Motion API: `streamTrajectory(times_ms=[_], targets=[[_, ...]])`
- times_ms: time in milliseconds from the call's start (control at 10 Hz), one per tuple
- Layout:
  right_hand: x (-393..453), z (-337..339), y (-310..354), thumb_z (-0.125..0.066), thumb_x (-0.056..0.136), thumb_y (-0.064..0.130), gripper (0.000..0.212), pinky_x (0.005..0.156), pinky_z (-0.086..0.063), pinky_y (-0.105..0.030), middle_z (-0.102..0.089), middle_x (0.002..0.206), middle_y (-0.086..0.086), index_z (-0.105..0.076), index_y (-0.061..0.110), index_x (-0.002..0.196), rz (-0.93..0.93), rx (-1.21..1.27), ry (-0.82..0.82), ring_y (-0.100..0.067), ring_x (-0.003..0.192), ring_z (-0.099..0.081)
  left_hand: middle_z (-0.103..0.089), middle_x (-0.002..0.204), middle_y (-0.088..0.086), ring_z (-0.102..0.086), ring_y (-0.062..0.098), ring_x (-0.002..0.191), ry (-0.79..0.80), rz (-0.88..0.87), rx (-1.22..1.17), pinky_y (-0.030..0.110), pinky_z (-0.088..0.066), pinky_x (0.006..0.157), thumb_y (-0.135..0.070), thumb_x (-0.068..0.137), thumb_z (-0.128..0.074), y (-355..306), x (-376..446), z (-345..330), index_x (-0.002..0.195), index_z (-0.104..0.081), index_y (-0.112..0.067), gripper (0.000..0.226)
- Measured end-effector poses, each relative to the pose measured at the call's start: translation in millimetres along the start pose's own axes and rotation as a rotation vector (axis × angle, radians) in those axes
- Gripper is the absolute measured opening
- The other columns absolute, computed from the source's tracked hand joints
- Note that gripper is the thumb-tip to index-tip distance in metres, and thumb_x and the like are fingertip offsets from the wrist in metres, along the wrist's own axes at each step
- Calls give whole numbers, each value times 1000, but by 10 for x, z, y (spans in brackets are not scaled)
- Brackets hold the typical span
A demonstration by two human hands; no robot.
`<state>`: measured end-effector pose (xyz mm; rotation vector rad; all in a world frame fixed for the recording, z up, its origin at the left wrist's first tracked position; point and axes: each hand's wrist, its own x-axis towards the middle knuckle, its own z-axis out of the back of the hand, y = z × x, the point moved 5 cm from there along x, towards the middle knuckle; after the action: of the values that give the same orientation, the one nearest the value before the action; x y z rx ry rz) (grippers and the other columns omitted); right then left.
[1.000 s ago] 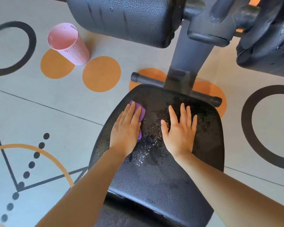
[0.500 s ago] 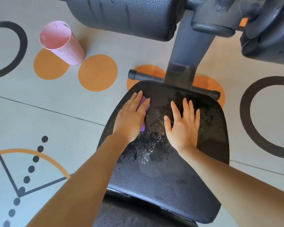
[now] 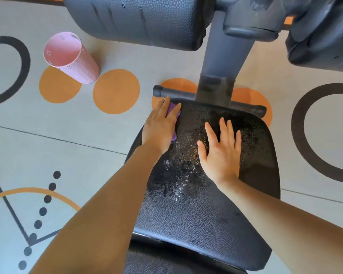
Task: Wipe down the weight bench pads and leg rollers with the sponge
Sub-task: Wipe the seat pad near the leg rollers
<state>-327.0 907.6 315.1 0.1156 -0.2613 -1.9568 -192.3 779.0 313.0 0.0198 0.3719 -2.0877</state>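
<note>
The patterned floor (image 3: 87,135) lies all round, well below both hands. Ahead of the hands and above them hang the big leg rollers (image 3: 139,18), one left and one right of the grey post (image 3: 224,56), not yet reached by the sponge as far as I can judge. Under both hands is the black seat pad (image 3: 196,214), wet and speckled with foam between them and toward the wrists. The right hand (image 3: 220,151) lies flat with fingers spread, palm pressing the pad, likely to brace the body and steady the seat. The left hand (image 3: 159,125) lies flat with fingers straight and close together, pressing the purple sponge (image 3: 173,113) onto the pad's far left corner; only slivers of sponge show at its fingertips and thumb side. That corner's edge is right at the fingertips, the foot bar (image 3: 186,91) just beyond, so room to stroke lies rightward and back toward the body. A pink cup (image 3: 73,60) stands on the floor well left of the left hand
</note>
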Motion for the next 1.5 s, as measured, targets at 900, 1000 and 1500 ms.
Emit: streamTrajectory(times_ms=[900,1000,1500], targets=[[-1,-7,15,-40,93,45,54,116,-16,-55,-32,152,-20,-47,20,141,-4,0,5,-35,144,-22,-33,152,15,-40,34,135,-87,-91,-56,45,-44,101,-33,96,-35,287,-394,140,140,-45,-16,48],[-1,-5,10,-40,93,45,54,116,-15,-55,-31,152,-20,-46,20,141,-9,1,9,-35,144,-22,-35,151,16,-42,36,133,-113,-94,-55,46,-44,100,-30,97,-32,337,-643,114,136,-50,-11,47],[11,-2,20,-38,93,45,55,117,-13,-54,-31,153,-19,-45,22,142,-18,0,48,-35,144,-21,-13,160,8,-15,28,146,13,36,-72,40,-25,113,-12,93,-59,-143,410,95,149,-28,-20,65]])
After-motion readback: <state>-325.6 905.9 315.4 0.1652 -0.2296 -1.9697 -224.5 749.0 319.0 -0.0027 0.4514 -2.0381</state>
